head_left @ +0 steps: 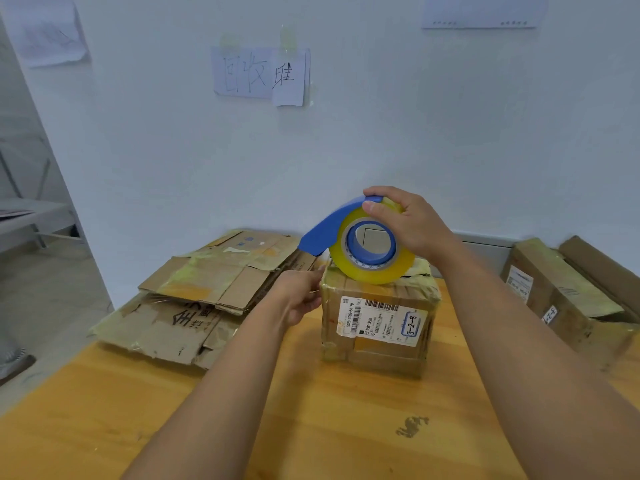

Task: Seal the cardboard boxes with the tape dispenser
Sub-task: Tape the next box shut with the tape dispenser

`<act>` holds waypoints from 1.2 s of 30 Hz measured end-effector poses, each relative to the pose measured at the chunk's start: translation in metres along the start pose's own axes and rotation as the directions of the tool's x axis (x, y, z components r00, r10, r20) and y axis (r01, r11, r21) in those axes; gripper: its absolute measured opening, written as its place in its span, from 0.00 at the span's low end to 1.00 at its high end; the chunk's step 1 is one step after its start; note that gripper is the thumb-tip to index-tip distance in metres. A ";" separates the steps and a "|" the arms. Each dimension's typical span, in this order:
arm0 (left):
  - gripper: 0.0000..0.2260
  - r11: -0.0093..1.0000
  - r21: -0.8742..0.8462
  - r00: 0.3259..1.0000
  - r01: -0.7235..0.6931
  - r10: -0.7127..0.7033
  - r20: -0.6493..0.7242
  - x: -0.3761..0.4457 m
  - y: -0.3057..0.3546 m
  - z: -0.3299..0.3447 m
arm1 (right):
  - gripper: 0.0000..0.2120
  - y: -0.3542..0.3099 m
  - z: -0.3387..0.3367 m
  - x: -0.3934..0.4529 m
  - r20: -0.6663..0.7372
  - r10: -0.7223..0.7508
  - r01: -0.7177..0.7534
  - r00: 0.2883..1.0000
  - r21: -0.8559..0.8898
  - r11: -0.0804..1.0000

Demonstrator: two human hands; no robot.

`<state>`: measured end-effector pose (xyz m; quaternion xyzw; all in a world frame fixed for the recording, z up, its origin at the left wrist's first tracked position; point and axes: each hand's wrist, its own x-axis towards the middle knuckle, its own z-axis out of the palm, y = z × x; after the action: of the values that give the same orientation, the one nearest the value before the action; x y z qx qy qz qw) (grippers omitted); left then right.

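While your right hand (405, 220) grips the tape dispenser (356, 240) from above, with the roll resting on top of the small box (377, 323) near the far edge of the bench (311, 410), your left hand (301, 296) touches the left upper edge of this box, fingers partly curled; I cannot tell if it pinches a tape end. The step, I think, is to start a strip over the top seam. Next you must press the tape down and pull the dispenser steadily across, holding the box firm.
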<state>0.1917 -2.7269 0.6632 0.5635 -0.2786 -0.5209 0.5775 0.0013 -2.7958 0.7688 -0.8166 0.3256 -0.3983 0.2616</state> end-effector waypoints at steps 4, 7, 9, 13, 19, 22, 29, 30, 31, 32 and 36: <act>0.17 0.982 0.176 0.992 -0.065 0.083 -0.098 -0.001 0.000 0.000 | 0.12 0.001 0.001 -0.001 -0.024 0.005 -0.005 1.000 0.006 1.000; 0.14 0.955 0.244 0.966 -0.167 0.208 -0.151 -0.008 -0.005 0.000 | 0.13 0.001 0.002 -0.001 -0.027 0.011 -0.011 1.000 0.010 1.000; 0.07 0.947 0.198 0.955 -0.253 0.277 -0.106 -0.017 -0.008 0.004 | 0.14 0.002 0.002 0.000 -0.030 0.017 -0.017 0.999 0.013 1.000; 0.15 0.972 -0.114 0.976 -0.207 0.212 0.041 -0.033 -0.011 0.006 | 0.14 0.004 0.002 -0.001 -0.033 0.018 -0.018 0.999 0.020 1.000; 0.31 0.958 0.075 0.936 -0.278 0.253 0.246 -0.043 -0.022 0.004 | 0.14 0.005 0.004 -0.002 -0.047 0.019 -0.018 0.999 0.022 1.000; 0.43 0.879 0.273 0.920 -0.391 0.359 0.160 -0.044 -0.028 0.016 | 0.14 0.005 0.003 -0.002 -0.045 0.019 -0.018 0.999 0.023 1.000; 0.38 0.664 0.462 0.789 -0.588 0.598 0.143 -0.038 -0.035 0.018 | 0.11 0.000 -0.002 -0.001 0.011 0.045 -0.045 0.999 -0.021 0.999; 0.39 0.642 0.496 0.783 -0.584 0.607 0.137 -0.040 -0.036 0.018 | 0.10 0.000 -0.003 0.000 0.018 0.038 -0.037 0.999 -0.039 0.999; 0.38 0.629 0.524 0.781 -0.574 0.612 0.120 -0.041 -0.038 0.018 | 0.09 -0.001 -0.002 0.000 0.023 0.030 -0.028 0.999 -0.059 0.998; 0.36 0.612 0.544 0.770 -0.574 0.629 0.105 -0.043 -0.040 0.020 | 0.10 -0.002 -0.003 0.001 0.027 0.020 -0.018 0.999 -0.072 0.997; 0.22 0.508 0.630 0.714 -0.588 0.691 0.110 -0.047 -0.046 0.021 | 0.09 -0.003 -0.003 0.000 0.020 0.001 0.000 1.000 -0.063 0.998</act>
<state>0.1455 -2.6832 0.6368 0.6160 -0.5765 -0.1006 0.5273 0.0000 -2.7946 0.7725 -0.8283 0.3356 -0.3796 0.2392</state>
